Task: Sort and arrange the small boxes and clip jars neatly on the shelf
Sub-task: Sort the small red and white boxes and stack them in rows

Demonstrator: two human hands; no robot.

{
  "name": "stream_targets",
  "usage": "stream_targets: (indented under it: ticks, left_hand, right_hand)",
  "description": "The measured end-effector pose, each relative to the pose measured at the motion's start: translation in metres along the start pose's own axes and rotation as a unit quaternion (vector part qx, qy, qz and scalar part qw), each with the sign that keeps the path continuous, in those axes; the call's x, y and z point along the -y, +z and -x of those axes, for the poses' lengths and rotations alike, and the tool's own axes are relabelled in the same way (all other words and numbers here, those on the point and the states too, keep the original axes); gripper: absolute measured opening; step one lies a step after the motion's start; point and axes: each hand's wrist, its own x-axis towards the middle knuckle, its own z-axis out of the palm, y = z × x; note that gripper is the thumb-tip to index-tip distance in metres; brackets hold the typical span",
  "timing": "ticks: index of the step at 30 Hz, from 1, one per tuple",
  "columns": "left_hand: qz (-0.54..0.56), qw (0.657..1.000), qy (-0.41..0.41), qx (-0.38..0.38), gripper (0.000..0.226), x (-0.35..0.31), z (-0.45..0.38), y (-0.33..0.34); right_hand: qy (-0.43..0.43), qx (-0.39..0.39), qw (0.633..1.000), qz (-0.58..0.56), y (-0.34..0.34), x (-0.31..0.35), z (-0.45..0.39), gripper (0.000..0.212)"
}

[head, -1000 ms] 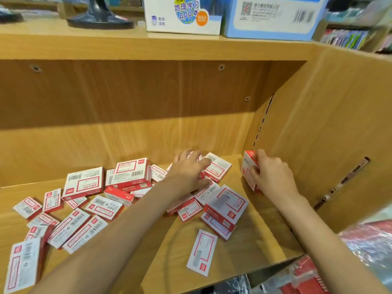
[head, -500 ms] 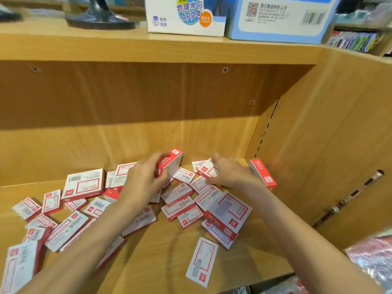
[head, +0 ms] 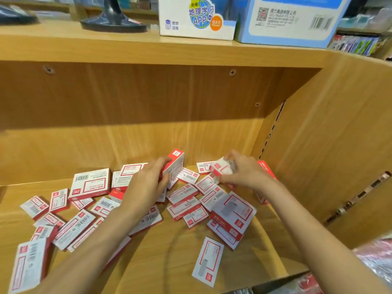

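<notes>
Warm, even light is falling from above, leaving a shadow band under the top board toward 12 o'clock. Wide-angle distortion is bowing the edges at 3 and 9 o'clock. Motion blur is smearing the right hand [head: 247, 174].

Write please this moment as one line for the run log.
left hand: grips upright box | right hand: pinches small box | shelf: boxes scattered | sorting: unfinished

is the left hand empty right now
No, the left hand grips a red and white box, lifted on end above the scattered boxes on the shelf.
</notes>
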Motion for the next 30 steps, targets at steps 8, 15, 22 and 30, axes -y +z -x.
stream_targets:
  ticks: [8,15,22,30]
  left_hand:
    - [-0.089,0.992,0.088,0.008,0.058,0.005,0.029,0.001]
    - [-0.139,0.963,0.182,0.145,0.053,0.005,0.042,0.025]
    - [-0.025,0.981,0.154,0.112,0.04,-0.004,0.034,0.01]
    - [0.0,0.982,0.181,0.055,0.034,0.018,0.059,-0.007]
  right_hand:
    - [-0.013,0.075,0.986,0.146,0.014,0.001,0.015,0.057]
    - [-0.023,0.067,0.993,0.091,0.022,-0.014,0.046,0.061]
    - [0.042,-0.032,0.977,-0.207,-0.007,-0.007,0.047,0.015]
    - [-0.089,-0.003,0.969,0.23,0.042,0.016,0.036,0.059]
